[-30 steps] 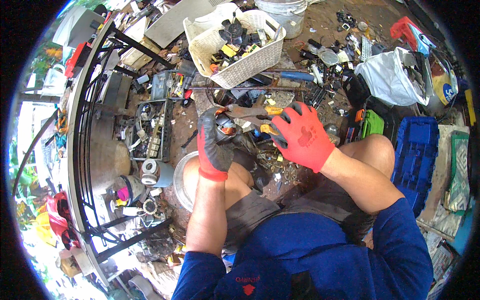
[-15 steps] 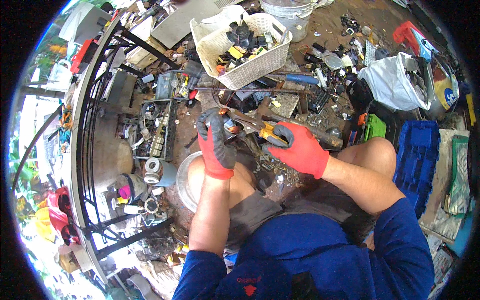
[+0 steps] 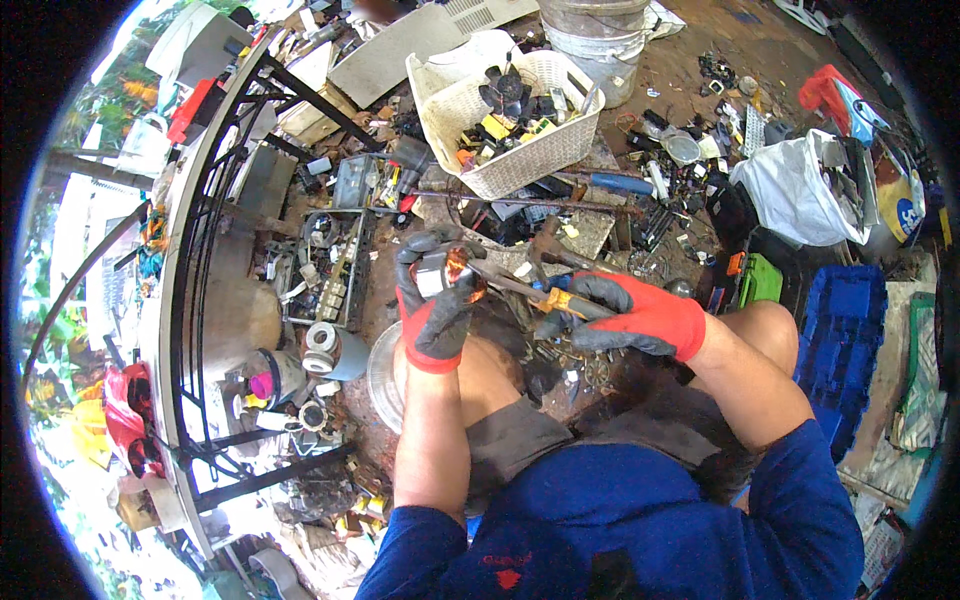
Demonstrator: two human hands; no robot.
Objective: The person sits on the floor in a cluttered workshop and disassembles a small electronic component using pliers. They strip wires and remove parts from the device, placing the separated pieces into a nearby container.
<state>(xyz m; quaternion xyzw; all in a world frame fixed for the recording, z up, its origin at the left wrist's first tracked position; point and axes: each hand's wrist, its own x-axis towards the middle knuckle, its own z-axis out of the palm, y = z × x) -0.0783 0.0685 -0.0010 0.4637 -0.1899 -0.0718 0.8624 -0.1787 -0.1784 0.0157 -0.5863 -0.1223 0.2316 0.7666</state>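
Note:
Both my hands wear red gloves with dark grey palms and fingers. My left hand (image 3: 437, 310) is closed around a motor part (image 3: 432, 273), a silvery ring-shaped piece with copper windings showing on its right side. My right hand (image 3: 630, 315) grips a yellow-handled tool (image 3: 560, 301) with a long grey metal end; its exact kind is unclear. That metal end points left and meets the motor part by the copper. Just beyond the tool lies a hammer (image 3: 545, 247), its handle partly hidden behind my right hand.
A cream plastic basket (image 3: 520, 165) full of scrap stands ahead, with a dirty white bucket (image 3: 597, 45) behind it. A black metal frame (image 3: 185, 300) runs along the left. On the right are a white sack (image 3: 795, 190) and a blue plastic case (image 3: 838, 350). Small scrap litters the ground.
My left hand has turned, bringing the silvery side of the motor part into view. My right hand has shifted right and slightly down with the tool. The whole view has shifted a little.

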